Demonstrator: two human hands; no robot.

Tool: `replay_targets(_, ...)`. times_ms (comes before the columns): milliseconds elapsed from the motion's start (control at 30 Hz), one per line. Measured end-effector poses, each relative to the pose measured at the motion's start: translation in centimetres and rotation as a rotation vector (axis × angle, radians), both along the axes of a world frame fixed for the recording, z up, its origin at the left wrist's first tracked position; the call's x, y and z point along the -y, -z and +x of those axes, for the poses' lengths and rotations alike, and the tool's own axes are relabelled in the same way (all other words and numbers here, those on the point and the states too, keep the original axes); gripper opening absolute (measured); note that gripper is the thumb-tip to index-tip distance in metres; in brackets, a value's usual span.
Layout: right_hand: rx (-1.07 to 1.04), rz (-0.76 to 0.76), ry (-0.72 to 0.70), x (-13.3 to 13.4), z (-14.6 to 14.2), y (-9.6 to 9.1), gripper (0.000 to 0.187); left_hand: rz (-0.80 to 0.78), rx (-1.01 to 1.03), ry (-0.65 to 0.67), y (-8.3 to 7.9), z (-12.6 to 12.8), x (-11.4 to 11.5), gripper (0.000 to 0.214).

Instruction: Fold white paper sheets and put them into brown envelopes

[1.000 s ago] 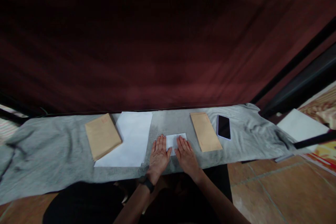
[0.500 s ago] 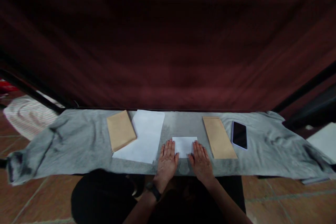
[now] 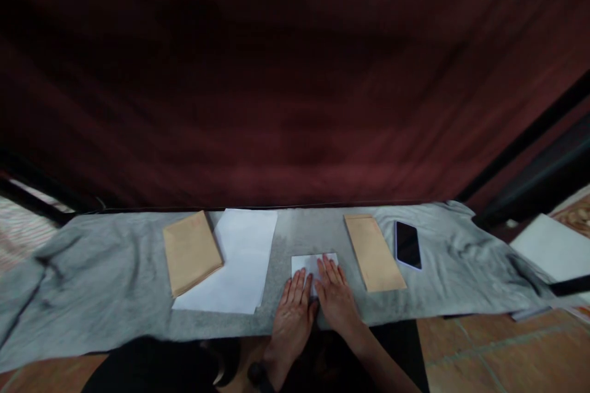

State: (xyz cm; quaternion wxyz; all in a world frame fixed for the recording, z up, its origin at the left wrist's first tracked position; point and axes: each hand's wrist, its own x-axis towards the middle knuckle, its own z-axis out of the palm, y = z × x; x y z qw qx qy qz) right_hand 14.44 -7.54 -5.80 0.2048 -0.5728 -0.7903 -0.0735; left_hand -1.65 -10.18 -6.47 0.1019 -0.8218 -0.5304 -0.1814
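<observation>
A small folded white paper (image 3: 308, 263) lies on the grey cloth (image 3: 115, 282) near its front edge. My left hand (image 3: 295, 307) lies flat with fingers stretched out, its fingertips on the paper's near left part. My right hand (image 3: 335, 296) also lies flat and open, covering the paper's right half. The two hands touch side by side. Neither hand holds anything.
Left of the hands lie a large white sheet (image 3: 239, 261) and a brown envelope (image 3: 190, 252) overlapping it. To the right are a second brown envelope (image 3: 374, 252) and a dark phone (image 3: 408, 244). A dark red curtain (image 3: 295, 86) hangs behind. Tiled floor (image 3: 502, 359) shows at the lower right.
Both hands have slid inward over the folded paper and now touch each other; earlier they lay apart at its two near corners. The camera view has shifted.
</observation>
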Motion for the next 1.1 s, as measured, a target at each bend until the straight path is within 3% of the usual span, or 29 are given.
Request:
replay_targets(100, 0.018, -0.031, -0.07, 0.1, -0.3, -0.5, 0.053, -0.005, 0.004, 0.008, -0.2, -0.2, 0.1, 0.062)
replay_targets(533, -0.018, -0.025, 0.071, 0.3, 2.6, 0.4, 0.058, 0.026, 0.062, -0.075, 0.6, -0.9, 0.9, 0.073)
replay_targets(667, -0.022, -0.051, 0.064, -0.6, 1.6, -0.3, 0.052, 0.006, 0.037, -0.085, 0.2, -0.7, 0.9, 0.069)
replay_targets(867, 0.001, -0.059, -0.086, -0.5, -0.3, -0.1, 0.054, -0.039, 0.022, -0.087, -0.5, -0.7, 1.4, 0.061)
replay_targets(1100, -0.008, -0.053, 0.006, -0.3, 1.0, 0.8, 0.057, -0.128, 0.059, -0.11, -1.7, 0.1, 0.0, 0.051)
